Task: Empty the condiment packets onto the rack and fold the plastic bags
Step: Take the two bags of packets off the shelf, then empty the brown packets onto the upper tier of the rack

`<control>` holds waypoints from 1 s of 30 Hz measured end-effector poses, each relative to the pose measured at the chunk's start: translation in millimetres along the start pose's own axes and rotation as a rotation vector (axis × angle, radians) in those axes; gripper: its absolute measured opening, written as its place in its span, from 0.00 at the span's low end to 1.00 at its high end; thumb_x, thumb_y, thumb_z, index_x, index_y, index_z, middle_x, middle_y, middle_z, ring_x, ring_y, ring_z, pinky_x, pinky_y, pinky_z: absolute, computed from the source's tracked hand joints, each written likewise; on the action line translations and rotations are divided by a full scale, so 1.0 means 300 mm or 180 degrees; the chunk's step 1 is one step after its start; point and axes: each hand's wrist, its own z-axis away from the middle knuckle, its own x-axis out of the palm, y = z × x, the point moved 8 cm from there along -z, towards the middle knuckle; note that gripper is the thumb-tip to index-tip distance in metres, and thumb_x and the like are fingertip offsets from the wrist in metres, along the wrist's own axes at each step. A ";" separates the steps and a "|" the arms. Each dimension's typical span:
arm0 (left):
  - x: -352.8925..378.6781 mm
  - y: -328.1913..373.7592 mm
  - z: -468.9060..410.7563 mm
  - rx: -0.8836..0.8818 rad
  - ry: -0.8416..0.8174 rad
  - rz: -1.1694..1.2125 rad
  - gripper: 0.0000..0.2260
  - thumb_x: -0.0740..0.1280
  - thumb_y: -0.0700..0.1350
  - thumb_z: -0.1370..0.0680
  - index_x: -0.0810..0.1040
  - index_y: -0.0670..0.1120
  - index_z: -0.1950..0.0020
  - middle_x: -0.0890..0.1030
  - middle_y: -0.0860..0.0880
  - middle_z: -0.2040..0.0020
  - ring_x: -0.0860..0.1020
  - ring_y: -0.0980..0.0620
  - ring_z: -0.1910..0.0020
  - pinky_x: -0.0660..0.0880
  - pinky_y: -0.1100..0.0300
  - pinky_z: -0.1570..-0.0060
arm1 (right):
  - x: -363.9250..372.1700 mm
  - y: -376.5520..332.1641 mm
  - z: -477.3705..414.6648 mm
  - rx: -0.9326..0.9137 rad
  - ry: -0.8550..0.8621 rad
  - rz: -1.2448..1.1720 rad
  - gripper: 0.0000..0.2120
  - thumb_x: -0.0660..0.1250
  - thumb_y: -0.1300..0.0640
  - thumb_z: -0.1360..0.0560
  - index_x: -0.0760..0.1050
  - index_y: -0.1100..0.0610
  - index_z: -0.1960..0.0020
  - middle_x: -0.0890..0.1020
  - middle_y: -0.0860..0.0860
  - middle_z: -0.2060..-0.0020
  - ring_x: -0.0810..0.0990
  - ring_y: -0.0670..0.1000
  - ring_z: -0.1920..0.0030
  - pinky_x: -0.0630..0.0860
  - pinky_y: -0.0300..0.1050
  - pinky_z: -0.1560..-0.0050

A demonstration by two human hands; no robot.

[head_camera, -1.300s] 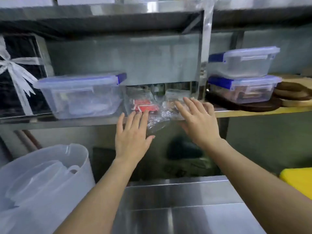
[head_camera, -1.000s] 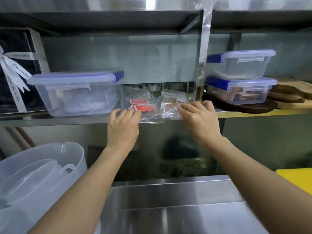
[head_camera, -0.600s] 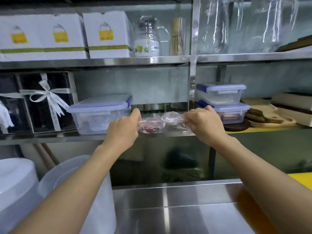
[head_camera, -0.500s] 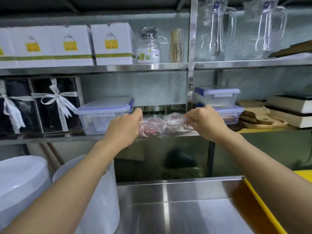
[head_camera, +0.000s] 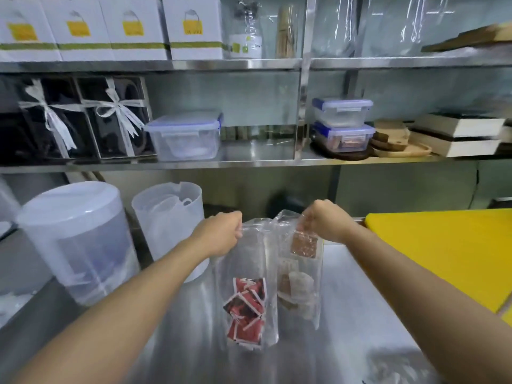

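Shelf gap (head_camera: 257,145) between lidded container (head_camera: 184,137) and upright post (head_camera: 300,106) lies open; tubs (head_camera: 166,217) crowd counter's left

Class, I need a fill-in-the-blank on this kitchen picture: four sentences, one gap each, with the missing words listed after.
1. The left hand holds the bag with the ____ packets.
2. The right hand holds a bag of ____ packets.
3. Both bags hang over the ____ counter.
4. The board on the right is ____.

Missing words: red; brown; steel; yellow
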 end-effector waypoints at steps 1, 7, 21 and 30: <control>0.004 0.001 0.018 -0.0023 0.0081 0.0012 0.10 0.58 0.36 0.25 0.64 0.49 0.63 0.80 0.48 0.57 0.77 0.45 0.56 0.70 0.53 0.61 | 0.008 0.008 0.016 0.0046 0.0068 -0.0038 0.08 0.65 0.61 0.26 0.82 0.61 0.55 0.85 0.57 0.57 0.82 0.57 0.58 0.80 0.51 0.56; -0.095 0.029 0.153 0.0071 0.1224 -0.0128 0.07 0.56 0.34 0.25 0.63 0.46 0.55 0.75 0.43 0.64 0.74 0.39 0.64 0.64 0.54 0.67 | -0.004 -0.017 0.138 -0.0409 0.0825 -0.0009 0.09 0.64 0.57 0.24 0.82 0.57 0.52 0.84 0.53 0.57 0.81 0.53 0.59 0.79 0.44 0.59; 0.730 -0.051 0.714 0.0979 -0.0315 -0.0207 0.16 0.70 0.41 0.42 0.71 0.54 0.60 0.79 0.60 0.66 0.78 0.60 0.67 0.68 0.70 0.68 | 0.728 0.087 0.656 -0.1538 -0.0251 0.0618 0.11 0.61 0.55 0.38 0.80 0.48 0.60 0.83 0.41 0.63 0.81 0.43 0.63 0.64 0.35 0.60; 0.714 -0.022 0.738 0.0723 -0.0703 0.0074 0.08 0.62 0.49 0.26 0.70 0.48 0.49 0.75 0.53 0.48 0.74 0.52 0.48 0.66 0.63 0.49 | 0.785 0.094 0.683 -0.0808 -0.0780 0.1017 0.16 0.71 0.53 0.53 0.75 0.46 0.65 0.79 0.40 0.68 0.80 0.42 0.66 0.68 0.34 0.68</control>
